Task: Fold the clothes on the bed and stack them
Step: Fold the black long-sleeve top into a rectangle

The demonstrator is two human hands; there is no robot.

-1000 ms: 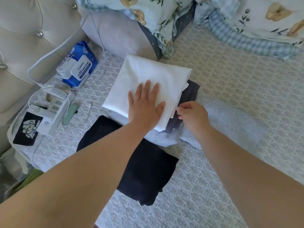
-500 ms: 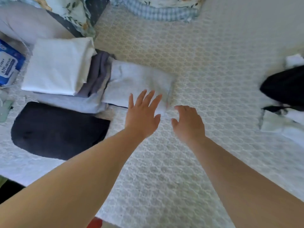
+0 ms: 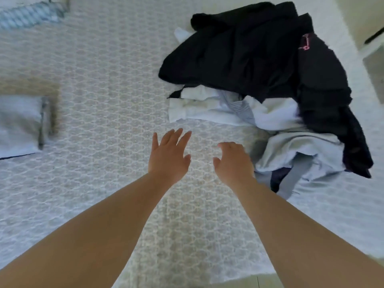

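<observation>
A heap of unfolded clothes (image 3: 268,96) lies on the bed (image 3: 108,84) at about two o'clock from my hands, a black garment (image 3: 245,53) draped across the top with a small pink mark near its far edge. Beneath it at the near side sit a white garment (image 3: 207,109) and a pale grey-blue one (image 3: 295,150), crumpled and overlapping, a dark strip showing under the grey-blue folds at four o'clock of the pile. At nine o'clock, by the frame's edge, the corner of a folded pale garment (image 3: 18,123) rests flat on the bedcover, well apart from the heap.

My left hand (image 3: 168,156) hangs over bare bedcover at centre, fingers straight and spread, holding nothing. My right hand (image 3: 232,163) is just beside it at three o'clock, fingers loosely curled downward and empty, its outer edge near the grey-blue cloth; whether it touches the fabric I cannot tell.

The bedcover is a pale quilted lattice pattern. At eleven o'clock a blue-checked edge of bedding (image 3: 29,13) shows, blurred.
</observation>
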